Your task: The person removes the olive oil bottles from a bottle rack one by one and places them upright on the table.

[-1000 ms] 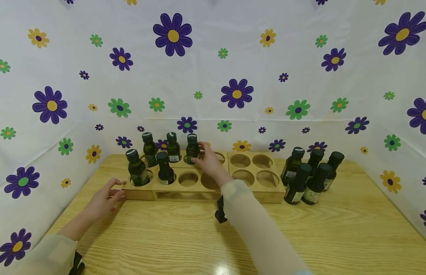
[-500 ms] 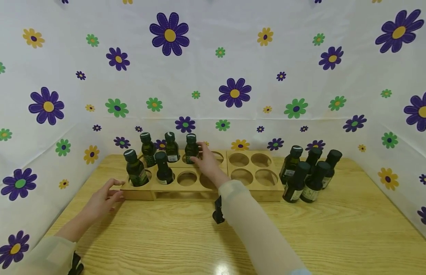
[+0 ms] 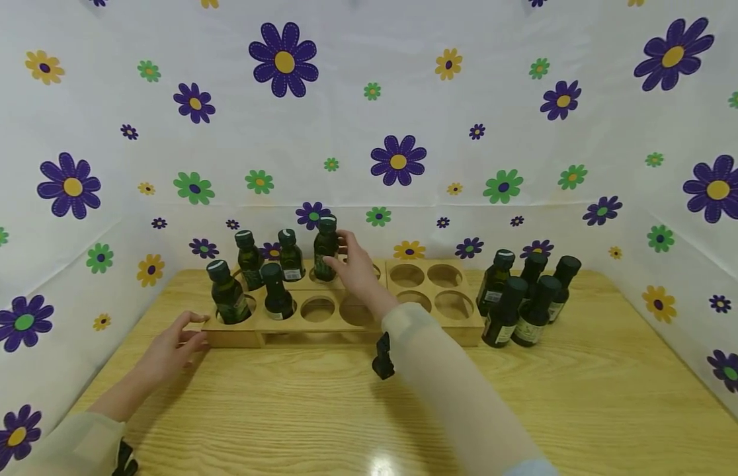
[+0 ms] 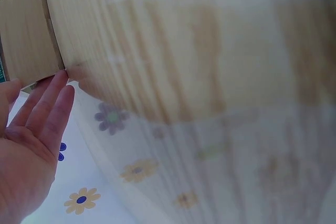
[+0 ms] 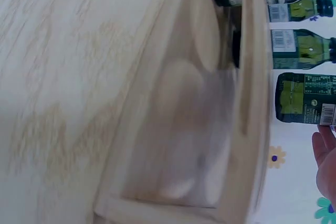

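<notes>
My right hand (image 3: 363, 272) grips a small dark green bottle (image 3: 325, 246) with a black cap, raised over a back-row hole of the wooden bottle rack (image 3: 232, 339). In the right wrist view the base of that bottle (image 5: 292, 98) shows above the rack's top board (image 5: 254, 103). Fingertips of my left hand (image 3: 166, 352) touch the rack's left end, low down, with the thumb higher up. Seen in the left wrist view, the fingers (image 4: 44, 106) are nearly straight. Several other bottles, such as the front-left one (image 3: 228, 294), stand in holes on the rack's left side.
Several dark bottles (image 3: 528, 324) stand close together on the wooden table (image 3: 286, 410), just right of the rack. Bare holes (image 3: 407, 274) show in the rack's right part. A white cloth (image 3: 345, 119) printed with flowers hangs behind and at both sides.
My right hand has raised the bottle a little from its back-row hole. The left hand keeps its place at the rack's end. The head view has shifted slightly.
</notes>
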`<state>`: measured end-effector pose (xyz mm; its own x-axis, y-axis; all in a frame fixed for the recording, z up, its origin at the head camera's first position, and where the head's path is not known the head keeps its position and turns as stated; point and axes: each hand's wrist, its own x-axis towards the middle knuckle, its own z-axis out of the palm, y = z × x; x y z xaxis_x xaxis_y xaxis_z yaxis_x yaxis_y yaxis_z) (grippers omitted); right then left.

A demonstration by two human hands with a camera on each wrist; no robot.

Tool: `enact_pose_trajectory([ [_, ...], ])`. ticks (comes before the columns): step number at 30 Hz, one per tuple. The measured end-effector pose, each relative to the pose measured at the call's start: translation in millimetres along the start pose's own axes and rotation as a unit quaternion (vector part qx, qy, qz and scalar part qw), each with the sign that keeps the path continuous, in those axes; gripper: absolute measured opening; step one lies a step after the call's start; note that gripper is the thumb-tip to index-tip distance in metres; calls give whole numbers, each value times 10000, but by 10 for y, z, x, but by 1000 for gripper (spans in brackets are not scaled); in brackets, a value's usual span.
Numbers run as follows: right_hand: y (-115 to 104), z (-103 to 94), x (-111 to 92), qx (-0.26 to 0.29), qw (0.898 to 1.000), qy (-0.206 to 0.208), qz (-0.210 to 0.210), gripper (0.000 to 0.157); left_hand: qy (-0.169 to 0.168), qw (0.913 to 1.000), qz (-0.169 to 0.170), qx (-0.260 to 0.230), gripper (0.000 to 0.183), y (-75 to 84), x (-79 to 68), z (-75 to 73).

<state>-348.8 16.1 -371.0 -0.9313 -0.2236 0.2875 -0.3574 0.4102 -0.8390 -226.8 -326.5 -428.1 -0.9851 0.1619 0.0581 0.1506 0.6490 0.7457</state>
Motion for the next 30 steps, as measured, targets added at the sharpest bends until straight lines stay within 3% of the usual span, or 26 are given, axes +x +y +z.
enact_pose_trajectory([
  [17, -159, -462, -200, -217, 9967, -319, -709, 57, -49, 10000, 70, 36, 29, 10, -4, -9],
  [30, -228, -896, -585, -251, 9959, -230, -833, 57, -77, 10000, 7, 38, 27, 3, -4, 10],
])
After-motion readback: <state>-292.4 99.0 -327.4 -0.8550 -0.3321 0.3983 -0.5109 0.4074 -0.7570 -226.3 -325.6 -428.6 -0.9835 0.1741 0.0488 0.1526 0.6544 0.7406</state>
